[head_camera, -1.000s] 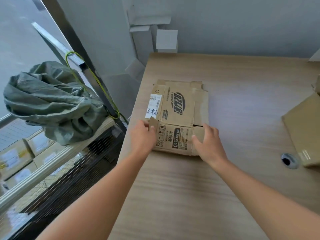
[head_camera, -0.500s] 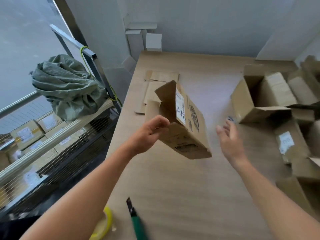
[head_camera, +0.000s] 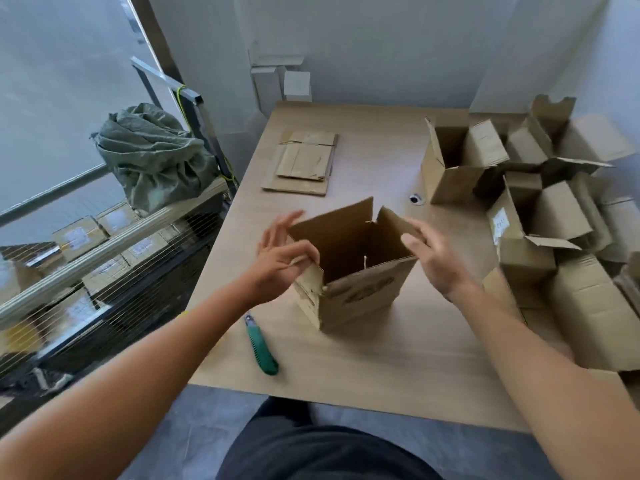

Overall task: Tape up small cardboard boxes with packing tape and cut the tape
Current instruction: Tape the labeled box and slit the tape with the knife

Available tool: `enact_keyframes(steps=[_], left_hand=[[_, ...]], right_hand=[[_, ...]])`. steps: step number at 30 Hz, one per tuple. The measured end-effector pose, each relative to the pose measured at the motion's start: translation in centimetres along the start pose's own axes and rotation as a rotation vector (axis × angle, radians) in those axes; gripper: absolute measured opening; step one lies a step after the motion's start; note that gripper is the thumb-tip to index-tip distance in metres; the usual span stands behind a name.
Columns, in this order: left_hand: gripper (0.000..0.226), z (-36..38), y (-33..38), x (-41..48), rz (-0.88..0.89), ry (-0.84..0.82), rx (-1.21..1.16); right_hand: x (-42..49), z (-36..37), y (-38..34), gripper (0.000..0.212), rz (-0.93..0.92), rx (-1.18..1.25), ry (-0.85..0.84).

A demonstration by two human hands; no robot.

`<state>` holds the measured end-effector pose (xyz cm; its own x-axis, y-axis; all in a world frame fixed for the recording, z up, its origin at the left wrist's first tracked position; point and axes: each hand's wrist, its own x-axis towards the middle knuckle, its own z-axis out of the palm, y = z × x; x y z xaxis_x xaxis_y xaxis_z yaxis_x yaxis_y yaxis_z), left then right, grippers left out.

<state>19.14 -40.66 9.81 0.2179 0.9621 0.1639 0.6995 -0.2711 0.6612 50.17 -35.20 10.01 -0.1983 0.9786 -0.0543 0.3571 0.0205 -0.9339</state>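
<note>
Now the box (head_camera: 360,292) is opened up and stands upright near the middle of the table (head_camera: 381,375), no longer tilted in the air. The left hand (head_camera: 280,268) pinches its left flap. The right hand (head_camera: 436,261) grips its right flap. A green knife (head_camera: 262,344) lies near the front edge, just left of the box.

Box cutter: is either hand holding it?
No, the green box cutter lies on the table beside the open box, which the left hand and right hand grip.

A crumpled green sack (head_camera: 152,157) sat on a wire rack (head_camera: 114,258) beside the wooden table (head_camera: 381,368); labelled parcels (head_camera: 76,237) lay lower down.
</note>
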Motion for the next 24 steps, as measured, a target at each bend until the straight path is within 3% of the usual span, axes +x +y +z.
enact_keyframes(steps=[3,5,7,9,12,15,17,19,21,24], left_hand=[[0.041,2.7,-0.2,-1.4,-0.232,0.199,-0.158],[0.074,3.6,0.0,-1.0,-0.237,0.259,-0.192],[0.109,3.8,0.2,0.1,-0.283,0.292,-0.217],[0.123,3.7,0.0,1.0,-0.327,0.228,-0.263],[0.131,3.1,-1.3,1.3,-0.348,0.071,-0.374],[0.116,2.9,-1.7,1.8,-0.328,0.025,-0.417],[0.075,2.9,-1.6,2.1,-0.315,0.037,-0.473],[0.032,3.1,-2.2,2.0,-0.325,0.054,-0.646],[0.007,3.2,-3.0,1.5,-0.36,0.037,-0.879],[0.032,3.9,-3.3,0.2,-0.379,0.043,-0.977]], right_hand=[[-3.0,1.5,0.6,0.051,-0.077,-0.049,-0.087],[-3.8,1.9,0.7,0.056,-0.113,-0.05,-0.125],[-4.0,1.5,0.9,0.068,-0.132,-0.085,-0.268],[-3.9,0.7,1.5,0.083,-0.201,-0.236,-0.386],[-3.7,0.1,2.8,0.079,-0.291,-0.271,-0.287],[-2.8,1.3,3.8,0.052,-0.343,-0.415,-0.182],[-2.0,2.5,4.2,0.037,-0.289,-0.448,-0.154],[-1.9,3.5,4.2,0.032,-0.155,-0.19,-0.108],[-2.2,4.4,4.6,0.046,-0.092,0.084,-0.047],[-3.1,5.7,5.1,0.07,-0.034,0.195,0.034]])
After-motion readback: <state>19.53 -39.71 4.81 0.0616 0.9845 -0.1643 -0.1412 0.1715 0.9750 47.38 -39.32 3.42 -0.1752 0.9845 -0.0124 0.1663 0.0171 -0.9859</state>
